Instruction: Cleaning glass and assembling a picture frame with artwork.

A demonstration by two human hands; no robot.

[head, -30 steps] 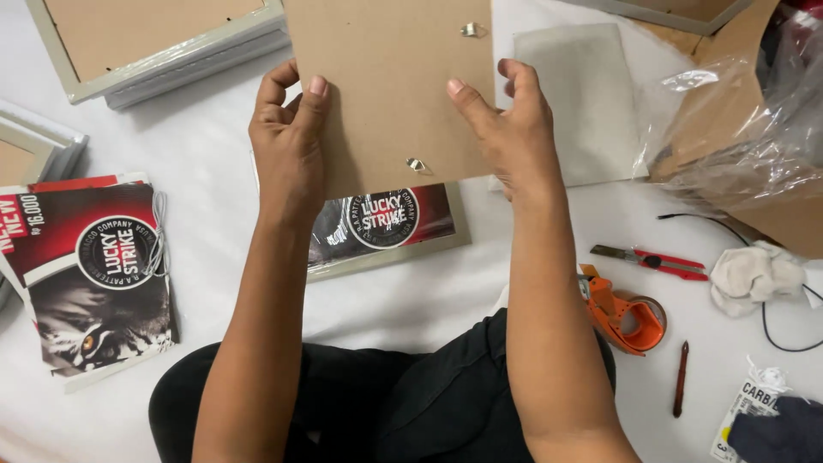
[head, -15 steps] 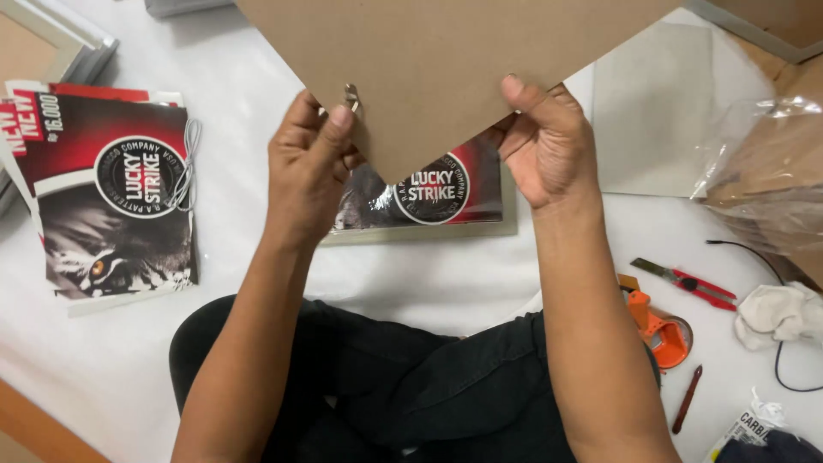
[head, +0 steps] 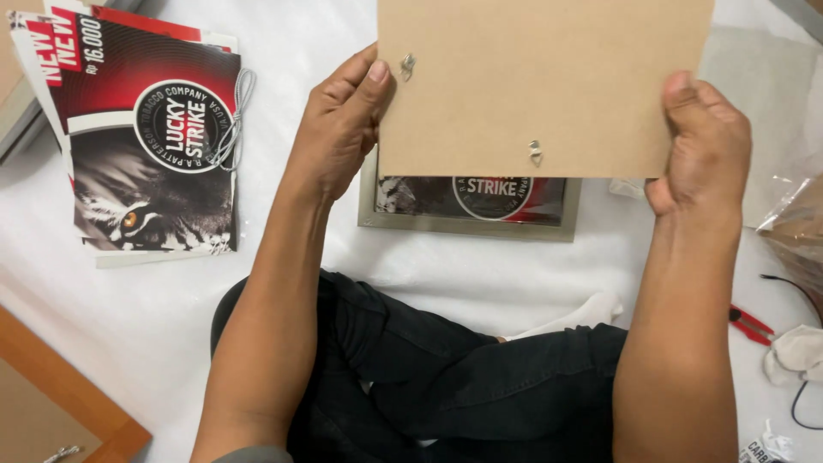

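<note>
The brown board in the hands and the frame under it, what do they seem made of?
Board: probably pressed fibreboard, matte tan, flat, with small metal hangers. Frame: silver-grey with a dull sheen, metal or painted wood; cannot tell which.

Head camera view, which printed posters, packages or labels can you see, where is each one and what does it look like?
Stack of posters: far left on the white sheet, rectangular, red, black and white with a round emblem.
Framed poster: centre, under the brown backing board held by both hands, silver frame, same colours.
Small packet: bottom right corner, white and black, mostly cut off.

Matt brown fibreboard backing board [head: 549, 77] with small metal hangers [head: 535, 153]; glossy printed paper posters [head: 146, 137].
</note>
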